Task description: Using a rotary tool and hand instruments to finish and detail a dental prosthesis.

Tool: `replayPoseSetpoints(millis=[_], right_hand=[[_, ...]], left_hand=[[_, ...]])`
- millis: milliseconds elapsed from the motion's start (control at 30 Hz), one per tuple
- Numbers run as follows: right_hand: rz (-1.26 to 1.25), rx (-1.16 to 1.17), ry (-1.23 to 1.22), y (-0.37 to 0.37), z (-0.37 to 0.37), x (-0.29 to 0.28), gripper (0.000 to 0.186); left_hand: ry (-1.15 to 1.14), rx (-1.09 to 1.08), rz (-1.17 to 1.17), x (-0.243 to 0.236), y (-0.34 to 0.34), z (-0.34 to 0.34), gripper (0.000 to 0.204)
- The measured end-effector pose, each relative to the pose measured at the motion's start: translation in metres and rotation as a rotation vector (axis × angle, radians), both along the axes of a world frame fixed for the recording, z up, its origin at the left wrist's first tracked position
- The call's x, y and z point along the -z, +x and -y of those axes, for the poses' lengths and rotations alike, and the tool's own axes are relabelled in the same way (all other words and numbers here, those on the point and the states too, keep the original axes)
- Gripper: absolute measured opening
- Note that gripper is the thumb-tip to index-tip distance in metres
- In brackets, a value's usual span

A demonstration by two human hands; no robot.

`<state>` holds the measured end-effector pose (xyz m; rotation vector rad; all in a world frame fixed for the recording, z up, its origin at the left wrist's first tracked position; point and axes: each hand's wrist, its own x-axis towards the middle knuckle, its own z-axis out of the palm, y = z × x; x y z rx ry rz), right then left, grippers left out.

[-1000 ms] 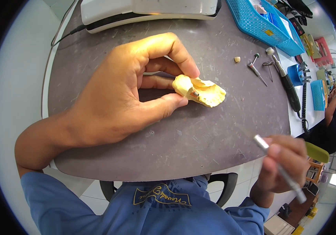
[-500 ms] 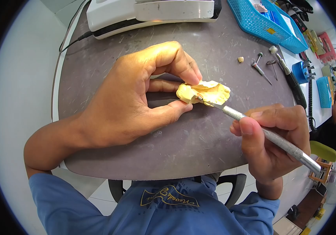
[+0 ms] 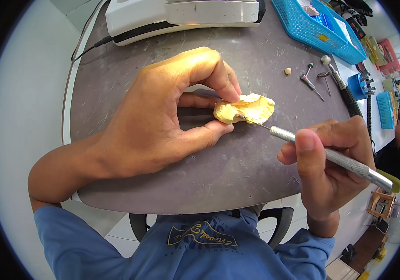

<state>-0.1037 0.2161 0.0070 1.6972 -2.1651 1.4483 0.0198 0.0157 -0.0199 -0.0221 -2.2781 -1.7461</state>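
Left hand [image 3: 146, 116]: clamped on a yellow cast piece [image 3: 259, 107], gripped at its left end. Thumb is pressed on from the near side, index finger from the far side; remaining fingers are curled behind. Cast is held over the middle of the grey-brown tabletop [image 3: 162, 195]; whether it is rested or lifted clear can't be told. Hollow, brightly lit face is turned up; a small dark spot is seen near the thumb-side edge.

Right hand [image 3: 333, 163]: closed round a slim knife with a knurled silver handle [image 3: 349, 161], pinched between thumb and fingers. Handle is slanted down to the right; thin blade is pointed left at the cast's near edge. Blade and cast are overlapped in view; actual contact can't be confirmed.

Outward: a small tooth-shaped piece [image 3: 287, 71] is laid on the tabletop, apart from the cast. To its right are set a small pointed tool [image 3: 312, 87] and a disc-headed bit [image 3: 324, 74]. Next out, a black-and-silver handpiece [image 3: 347, 95] is placed by the table edge, with a blue round holder [image 3: 357, 87] just beside it. Upper right: a blue mesh basket [image 3: 298, 30], loaded with packets. Top: a white-and-black device [image 3: 137, 21], cabled off to the left. Far right: a co-worker [image 3: 396, 154] in dark clothing is partly seen.
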Motion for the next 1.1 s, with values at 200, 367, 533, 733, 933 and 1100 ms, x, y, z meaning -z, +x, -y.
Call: replayPoseSetpoints(millis=[200,367,533,733,933,1100], right_hand=[[-0.014,-0.002,0.011,0.001,0.001,0.002,0.02],[0.174,-0.009,0.058,0.003,0.002,-0.005,0.021],[-0.005,-0.034,0.171,0.007,0.004,-0.022,0.022],[-0.277,-0.096,0.195,0.007,-0.001,-0.029,0.022],[-0.238,-0.12,0.187,0.01,-0.01,-0.032,0.025],[-0.23,-0.156,0.157,0.006,-0.012,-0.036,0.024]], left_hand=[[-0.014,0.005,-0.02,0.001,0.0,0.0,0.026],[-0.258,-0.058,-0.15,-0.001,0.001,-0.002,0.028],[-0.541,-0.106,-0.251,-0.004,0.004,-0.001,0.028],[-0.456,-0.106,-0.225,-0.002,0.007,-0.002,0.03],[-0.166,-0.046,-0.108,-0.005,0.01,-0.006,0.032],[-0.016,-0.005,-0.06,-0.004,0.008,-0.004,0.033]])
